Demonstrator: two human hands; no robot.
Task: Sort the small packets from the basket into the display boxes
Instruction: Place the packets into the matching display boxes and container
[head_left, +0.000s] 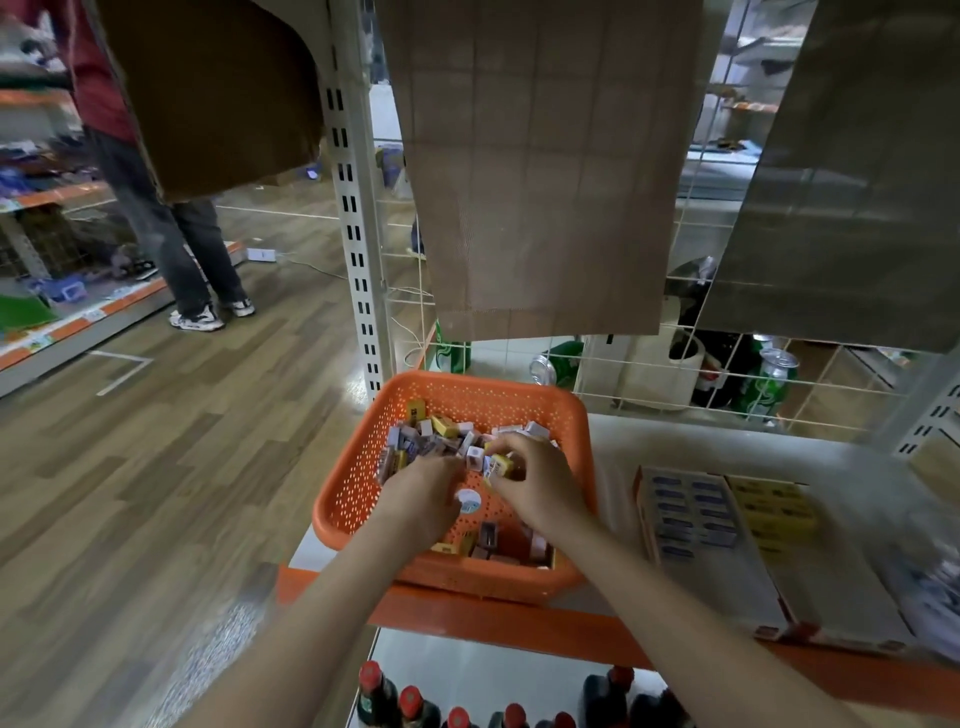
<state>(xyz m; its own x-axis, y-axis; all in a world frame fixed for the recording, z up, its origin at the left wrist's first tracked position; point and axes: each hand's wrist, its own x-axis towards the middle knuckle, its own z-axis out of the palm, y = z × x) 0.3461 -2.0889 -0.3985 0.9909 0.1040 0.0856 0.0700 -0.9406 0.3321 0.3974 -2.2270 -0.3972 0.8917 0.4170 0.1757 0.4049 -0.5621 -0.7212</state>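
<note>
Small packets (441, 441), yellow and purple-and-white cardboard blocks, lay heaped at the far side of the orange perforated plastic basket (348, 493); a smaller lot lay against its near wall.

Head view (only view). The basket sat at the front left corner of the white shelf (613, 452), its near wall close to the shelf's orange front edge (519, 618). Both hands were inside it.
- Right hand (540, 488): fingertips pinched a yellow packet (500, 464), with one or two white ones bunched just beside it.
- Left hand (423, 493): fingers curled down into the heap; cannot tell whether anything was held.
- Two open cardboard display boxes stood to the right on the same shelf, touching: the blue-filled box (693, 512) nearer the basket, the yellow-filled box (774, 512) beyond it.

Risks, as judged:
1. The pinch was loose and multi-item, so a white packet could drop on the way across, onto the shelf or past the front edge toward the dark red-capped bottles (410, 701) below.
2. Mixed colours in one grab could put a packet in the wrong box.
3. Downward or outward pressure from the left hand could shift the basket toward the shelf corner and tip it.
4. The boxes looked nearly full, so forcing a packet in could dislodge a seated row.
</note>
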